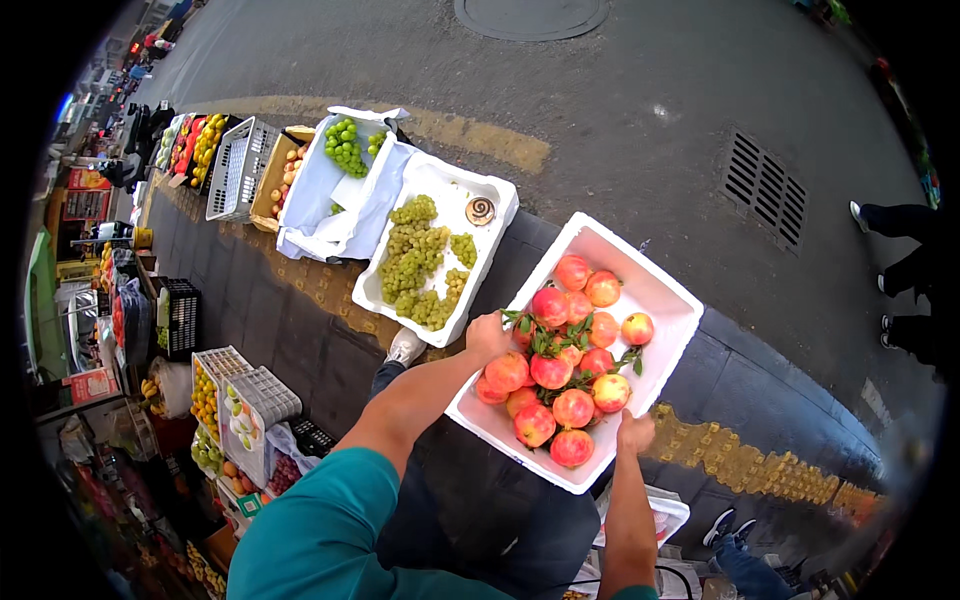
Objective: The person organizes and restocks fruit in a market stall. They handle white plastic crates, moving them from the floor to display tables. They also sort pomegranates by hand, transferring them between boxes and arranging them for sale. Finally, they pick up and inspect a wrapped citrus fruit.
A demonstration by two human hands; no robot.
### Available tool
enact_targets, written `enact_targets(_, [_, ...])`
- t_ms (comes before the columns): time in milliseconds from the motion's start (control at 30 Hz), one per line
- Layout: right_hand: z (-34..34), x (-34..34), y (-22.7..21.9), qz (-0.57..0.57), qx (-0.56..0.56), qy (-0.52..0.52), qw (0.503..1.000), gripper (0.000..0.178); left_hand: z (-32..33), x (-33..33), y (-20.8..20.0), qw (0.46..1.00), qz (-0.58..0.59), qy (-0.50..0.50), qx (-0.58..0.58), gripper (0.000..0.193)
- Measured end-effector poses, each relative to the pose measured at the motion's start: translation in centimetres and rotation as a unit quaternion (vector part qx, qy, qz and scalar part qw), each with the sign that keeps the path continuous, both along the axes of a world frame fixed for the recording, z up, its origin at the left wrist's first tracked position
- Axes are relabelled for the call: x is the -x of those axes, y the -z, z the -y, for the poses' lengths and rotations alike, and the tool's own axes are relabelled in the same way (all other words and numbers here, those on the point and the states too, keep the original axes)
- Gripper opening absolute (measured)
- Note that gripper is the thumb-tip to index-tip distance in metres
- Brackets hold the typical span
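A white foam box (655, 300) of red-yellow pomegranates (551, 371), some with green leaves, is in front of me, tilted in the view. My left hand (488, 338) is closed on its left rim, next to the leaves. On the opposite rim, lower right, my right hand (636, 432) is closed too, its fingers partly hidden by the wall. Fruit fills the near part of the box, while bare white bottom shows at the far end. To the left lies another foam box (505, 205) with green grapes (420, 260) and a round brown coil-patterned item (480, 211).
Further left stand a paper-lined box (310, 190) of grapes, a carton (265, 200) of round fruit and a grey crate (240, 165). Fruit crates (270, 395) line the lower left. A drain grate (765, 190) lies in the road; people's legs (905, 275) show at right.
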State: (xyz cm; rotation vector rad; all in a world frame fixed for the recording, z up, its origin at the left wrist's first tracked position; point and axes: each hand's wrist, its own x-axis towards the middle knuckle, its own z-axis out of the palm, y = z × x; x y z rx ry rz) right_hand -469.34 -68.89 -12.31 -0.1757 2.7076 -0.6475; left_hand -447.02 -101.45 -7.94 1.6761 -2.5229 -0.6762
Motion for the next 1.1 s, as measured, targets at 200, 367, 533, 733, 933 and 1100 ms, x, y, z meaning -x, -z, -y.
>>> enact_targets(200, [8.6,2.2,6.1,-0.006,-0.015,-0.031,0.999,0.039,6.4,1.0,5.2,0.999,0.001,-0.049,-0.008,0.038])
enact_targets(367, [17.5,3.9,8.1,-0.002,0.002,-0.043,0.999,0.043,13.7,1.6,8.6,0.998,-0.006,-0.069,-0.003,0.038])
enact_targets(533, [22.0,5.7,9.9,0.006,-0.018,-0.044,0.999,0.041,17.1,2.6,11.8,0.998,0.023,-0.063,0.008,0.042])
enact_targets(733, [22.5,7.6,9.3,0.082,-0.004,-0.065,0.995,0.050,19.5,2.6,13.8,0.997,0.026,-0.037,-0.054,0.053])
enact_targets(933, [10.1,6.0,5.4,0.212,0.006,-0.142,0.967,0.085,16.4,-2.5,5.4,0.974,0.130,0.096,-0.157,0.064])
enact_targets(1100, [-11.9,-8.5,-2.8,0.024,-0.024,-0.042,0.999,0.060,10.6,-11.5,-4.3,0.916,0.145,0.346,-0.144,0.058])
